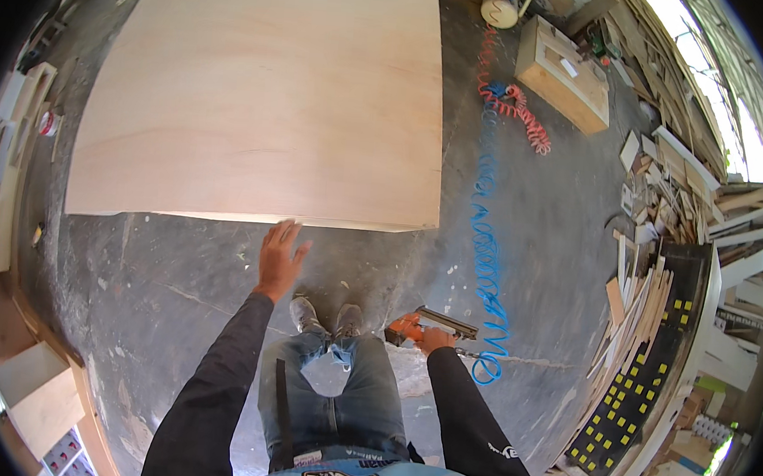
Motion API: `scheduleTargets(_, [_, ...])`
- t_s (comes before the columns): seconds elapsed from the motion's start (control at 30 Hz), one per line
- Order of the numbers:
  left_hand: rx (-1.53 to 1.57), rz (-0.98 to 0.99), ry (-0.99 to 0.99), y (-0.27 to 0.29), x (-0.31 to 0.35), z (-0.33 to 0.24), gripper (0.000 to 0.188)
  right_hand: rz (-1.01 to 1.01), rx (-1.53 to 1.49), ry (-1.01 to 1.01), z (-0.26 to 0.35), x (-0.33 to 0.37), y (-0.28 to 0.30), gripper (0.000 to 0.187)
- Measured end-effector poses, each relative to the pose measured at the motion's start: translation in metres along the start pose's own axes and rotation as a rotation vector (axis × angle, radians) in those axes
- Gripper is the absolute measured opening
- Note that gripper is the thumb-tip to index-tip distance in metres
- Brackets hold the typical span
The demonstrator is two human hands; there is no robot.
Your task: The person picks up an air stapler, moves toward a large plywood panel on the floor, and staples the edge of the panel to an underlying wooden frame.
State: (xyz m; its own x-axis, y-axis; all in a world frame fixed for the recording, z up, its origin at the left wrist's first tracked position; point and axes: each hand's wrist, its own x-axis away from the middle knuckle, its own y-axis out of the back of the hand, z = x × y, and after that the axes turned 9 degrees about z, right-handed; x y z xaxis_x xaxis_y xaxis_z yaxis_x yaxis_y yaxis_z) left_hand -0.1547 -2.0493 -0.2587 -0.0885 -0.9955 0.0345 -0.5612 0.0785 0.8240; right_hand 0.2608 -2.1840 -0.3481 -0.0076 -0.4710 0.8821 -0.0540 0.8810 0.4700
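Plywood sheet point(264, 88) lies flat on the concrete floor point(542, 214), filling the upper middle of the head view, its near edge just ahead of the person's shoes. Looks large, thin, stiff but likely to flex; awkward more than heavy, smooth faces, so best taken at an edge or corner, not the middle. Left hand point(279, 257) is spread open, holding nothing, fingertips at or just short of the near edge; contact cannot be told. Right hand point(435, 339) is closed around an orange nail gun point(433, 326), well right of the sheet, with a blue coiled air hose point(487, 245) trailing up the floor.
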Motion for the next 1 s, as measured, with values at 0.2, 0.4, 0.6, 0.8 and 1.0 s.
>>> scheduleTargets(0.2, [-0.238,-0.034,-0.227,-0.1,-0.077,-0.02,0.061,-0.122,-0.028,-0.012,0.003,-0.065,-0.062,0.049])
scheduleTargets(0.4, [-0.381,-0.17,-0.305,-0.163,-0.094,-0.003,0.054,-0.263,-0.114,-0.007,-0.012,-0.16,-0.103,0.046])
scheduleTargets(0.6, [-0.398,-0.319,-0.411,-0.173,-0.097,0.003,0.043,-0.474,-0.301,-0.069,-0.017,-0.251,-0.132,0.043])
scheduleTargets(0.8, [-0.399,-0.425,-0.476,-0.173,-0.102,0.007,0.037,-0.688,-0.448,-0.082,0.004,-0.324,-0.155,0.042])
scheduleTargets(1.0, [-0.414,-0.484,-0.511,-0.174,-0.105,0.01,0.035,-0.715,-0.441,-0.072,0.026,-0.363,-0.175,0.043])
